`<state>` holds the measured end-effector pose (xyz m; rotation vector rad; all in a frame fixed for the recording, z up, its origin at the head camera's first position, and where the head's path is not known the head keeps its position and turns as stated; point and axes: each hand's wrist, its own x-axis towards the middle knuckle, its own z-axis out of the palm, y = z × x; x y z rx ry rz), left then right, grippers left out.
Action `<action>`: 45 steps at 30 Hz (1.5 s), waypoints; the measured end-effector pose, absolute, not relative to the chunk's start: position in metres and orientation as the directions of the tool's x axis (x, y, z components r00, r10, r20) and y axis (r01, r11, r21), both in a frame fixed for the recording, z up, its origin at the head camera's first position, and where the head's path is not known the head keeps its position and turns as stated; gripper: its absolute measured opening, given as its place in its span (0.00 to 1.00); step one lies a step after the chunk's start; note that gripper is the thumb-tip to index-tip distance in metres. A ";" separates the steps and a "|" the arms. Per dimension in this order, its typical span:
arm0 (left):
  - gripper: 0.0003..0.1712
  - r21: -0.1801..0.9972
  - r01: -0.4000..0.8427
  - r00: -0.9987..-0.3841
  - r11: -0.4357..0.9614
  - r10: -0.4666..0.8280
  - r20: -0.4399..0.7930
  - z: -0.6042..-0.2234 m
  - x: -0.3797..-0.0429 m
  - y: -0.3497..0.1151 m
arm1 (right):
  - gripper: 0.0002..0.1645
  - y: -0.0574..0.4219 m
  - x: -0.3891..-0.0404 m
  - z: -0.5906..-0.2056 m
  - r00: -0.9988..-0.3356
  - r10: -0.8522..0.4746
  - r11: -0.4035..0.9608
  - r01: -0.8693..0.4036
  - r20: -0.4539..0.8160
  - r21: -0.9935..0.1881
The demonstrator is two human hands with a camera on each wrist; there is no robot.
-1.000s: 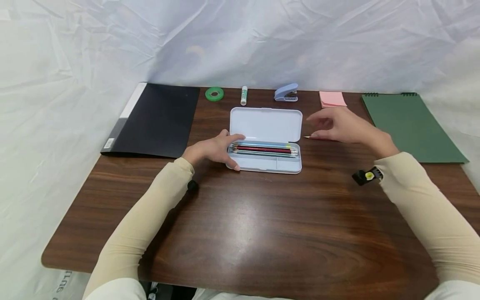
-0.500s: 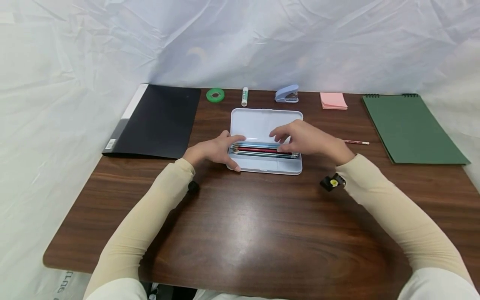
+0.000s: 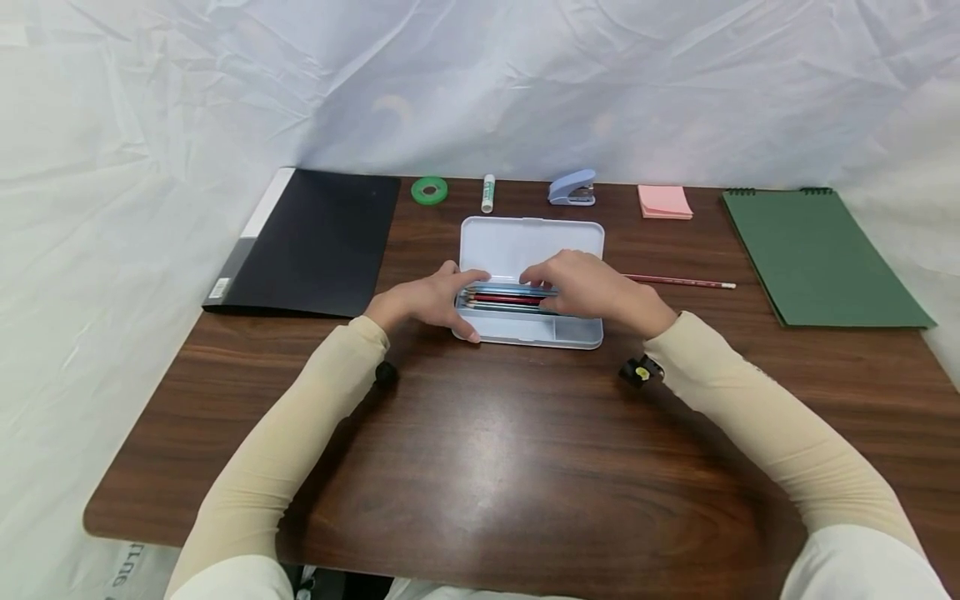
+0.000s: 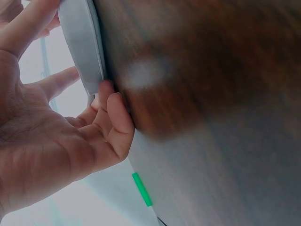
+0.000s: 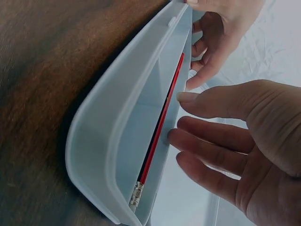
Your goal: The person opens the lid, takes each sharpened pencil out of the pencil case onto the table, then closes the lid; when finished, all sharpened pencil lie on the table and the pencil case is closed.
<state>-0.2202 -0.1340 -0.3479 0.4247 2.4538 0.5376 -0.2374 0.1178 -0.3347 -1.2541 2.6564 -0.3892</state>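
A white pencil case (image 3: 517,337) lies with its lid (image 3: 498,242) raised, seen in the head view. Several pencils (image 3: 498,298) lie side by side in its rear compartment. My left hand (image 3: 431,298) holds the case's left end, thumb at the front wall and a finger by the hinge. Over the case's right half is my right hand (image 3: 588,287), fingers loosely bent above the pencils. In the right wrist view a red-and-black pencil (image 5: 161,123) sits inside, close to the right thumb and fingertips, with nothing seen between them. A red pencil (image 3: 682,282) lies on the table, right of the case.
Along the back of the table (image 3: 480,467) are green tape (image 3: 415,192), a glue stick (image 3: 488,193), a light blue stapler (image 3: 572,188) and pink sticky notes (image 3: 664,202). A black folder (image 3: 315,242) lies left; a green spiral notebook (image 3: 828,258) lies right.
My right hand has let go of the red pencil, now left on the table, and has moved left over the pencils in the case. The left hand stays in place.
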 end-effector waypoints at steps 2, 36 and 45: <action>0.58 0.464 0.177 -0.778 0.868 0.412 -0.474 -0.349 -0.221 -0.134 | 0.23 0.117 -0.237 -0.336 -0.623 -0.780 0.610 -0.731 -0.068 -0.304; 0.58 0.458 0.184 -0.773 0.870 0.416 -0.479 -0.347 -0.222 -0.134 | 0.19 0.099 -0.239 -0.334 -0.629 -0.769 0.639 -0.754 -0.117 -0.152; 0.58 0.463 0.175 -0.773 0.869 0.413 -0.482 -0.347 -0.222 -0.134 | 0.16 0.093 -0.241 -0.331 -0.612 -0.776 0.630 -0.764 -0.152 -0.139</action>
